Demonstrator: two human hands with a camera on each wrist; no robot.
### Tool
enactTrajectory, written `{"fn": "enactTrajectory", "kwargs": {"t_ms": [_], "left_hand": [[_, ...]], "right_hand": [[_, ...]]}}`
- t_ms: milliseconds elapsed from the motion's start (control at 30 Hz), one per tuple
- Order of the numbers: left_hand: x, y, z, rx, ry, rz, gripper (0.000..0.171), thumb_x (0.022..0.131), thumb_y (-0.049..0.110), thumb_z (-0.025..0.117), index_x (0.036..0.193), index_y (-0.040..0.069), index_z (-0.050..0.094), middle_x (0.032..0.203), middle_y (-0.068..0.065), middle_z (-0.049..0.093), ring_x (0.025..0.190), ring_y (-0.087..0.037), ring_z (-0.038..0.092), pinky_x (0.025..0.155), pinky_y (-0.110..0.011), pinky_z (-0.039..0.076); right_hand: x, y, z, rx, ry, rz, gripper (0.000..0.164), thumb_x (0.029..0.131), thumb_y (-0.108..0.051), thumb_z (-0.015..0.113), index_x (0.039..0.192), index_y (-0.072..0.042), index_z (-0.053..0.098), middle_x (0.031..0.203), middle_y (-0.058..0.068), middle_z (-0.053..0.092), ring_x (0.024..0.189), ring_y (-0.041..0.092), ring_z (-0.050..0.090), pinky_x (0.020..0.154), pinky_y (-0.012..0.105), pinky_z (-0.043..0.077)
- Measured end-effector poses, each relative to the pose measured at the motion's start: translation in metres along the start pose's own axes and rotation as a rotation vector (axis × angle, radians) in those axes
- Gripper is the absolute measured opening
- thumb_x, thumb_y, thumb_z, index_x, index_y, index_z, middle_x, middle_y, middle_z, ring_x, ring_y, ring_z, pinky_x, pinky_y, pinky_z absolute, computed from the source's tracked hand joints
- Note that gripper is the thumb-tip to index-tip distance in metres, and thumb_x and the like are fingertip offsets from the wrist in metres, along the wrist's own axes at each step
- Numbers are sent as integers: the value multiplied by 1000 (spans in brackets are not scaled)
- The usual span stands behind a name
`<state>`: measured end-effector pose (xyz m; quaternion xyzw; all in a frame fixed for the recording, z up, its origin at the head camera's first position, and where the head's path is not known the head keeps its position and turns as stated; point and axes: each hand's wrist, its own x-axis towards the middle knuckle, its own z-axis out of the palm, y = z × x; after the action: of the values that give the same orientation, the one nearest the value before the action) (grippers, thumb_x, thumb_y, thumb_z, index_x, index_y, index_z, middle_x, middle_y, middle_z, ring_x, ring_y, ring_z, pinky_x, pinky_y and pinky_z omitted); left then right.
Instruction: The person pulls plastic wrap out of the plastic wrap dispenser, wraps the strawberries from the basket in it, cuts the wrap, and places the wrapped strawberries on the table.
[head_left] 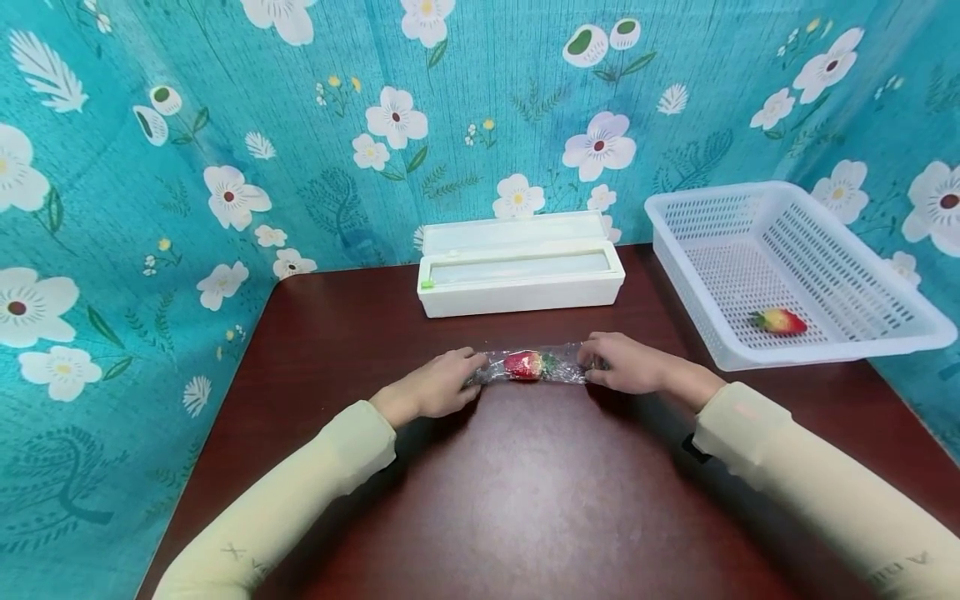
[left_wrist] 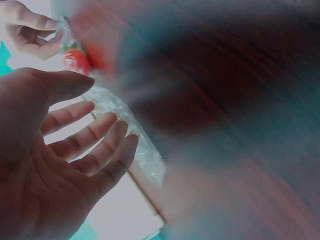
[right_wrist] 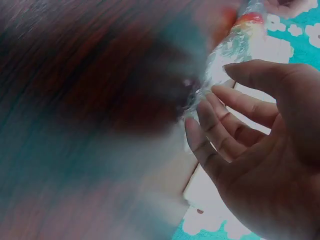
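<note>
A red strawberry point(head_left: 523, 365) with a yellowish, leafy end lies inside a long strip of clear plastic wrap point(head_left: 567, 364) on the dark table. My left hand point(head_left: 444, 383) is at the strip's left end. In the left wrist view its fingers point(left_wrist: 102, 147) lie loosely extended against the film, with the thumb apart from them. At the other end is my right hand point(head_left: 626, 363). The right wrist view shows its fingertips point(right_wrist: 204, 112) touching the wrap, slightly bent, and a gap to the thumb.
Behind the hands stands a white plastic-wrap dispenser point(head_left: 525, 293), lid raised, with a green piece at its left. To the right, a white perforated basket point(head_left: 688, 287) holds another strawberry point(head_left: 780, 321). A flowered teal cloth point(head_left: 480, 100) hangs behind the table point(head_left: 525, 500).
</note>
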<state>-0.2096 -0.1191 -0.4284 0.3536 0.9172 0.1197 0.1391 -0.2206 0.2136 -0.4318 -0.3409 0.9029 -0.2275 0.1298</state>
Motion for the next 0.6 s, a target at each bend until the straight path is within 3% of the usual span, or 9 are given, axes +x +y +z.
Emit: {"fn": "enactTrajectory", "kwargs": {"t_ms": [200, 333, 433, 600], "left_hand": [[1, -8, 5, -5, -10, -14, 39, 98, 16, 69, 134, 6, 57, 114, -9, 61, 99, -20, 62, 88, -38, 54], [-9, -14, 3, 32, -7, 10, 39, 96, 16, 72, 131, 6, 59, 114, -9, 60, 99, -20, 61, 87, -38, 54], [-19, -20, 2, 67, 21, 28, 36, 92, 11, 75, 125, 5, 62, 113, -9, 61, 98, -20, 61, 86, -38, 54], [-29, -31, 2, 114, 75, 25, 25, 88, 3, 78, 112, 4, 69, 104, -8, 61, 93, -21, 62, 82, -36, 56]], "right_hand": [[-5, 5, 8, 6, 18, 21, 21, 89, -6, 74, 110, -2, 69, 99, 8, 60, 87, 21, 58, 78, 40, 51], [-16, 2, 9, -129, 41, 28, 27, 85, -10, 77, 110, -9, 68, 98, 4, 57, 80, 16, 53, 67, 35, 47], [-25, 3, 10, -246, 71, 26, 22, 82, -8, 79, 99, -14, 67, 93, 1, 54, 75, 13, 49, 60, 32, 44], [-30, 9, 9, -348, 123, -20, 20, 82, -1, 76, 82, -16, 63, 84, -2, 51, 73, 14, 49, 61, 32, 45]]}}
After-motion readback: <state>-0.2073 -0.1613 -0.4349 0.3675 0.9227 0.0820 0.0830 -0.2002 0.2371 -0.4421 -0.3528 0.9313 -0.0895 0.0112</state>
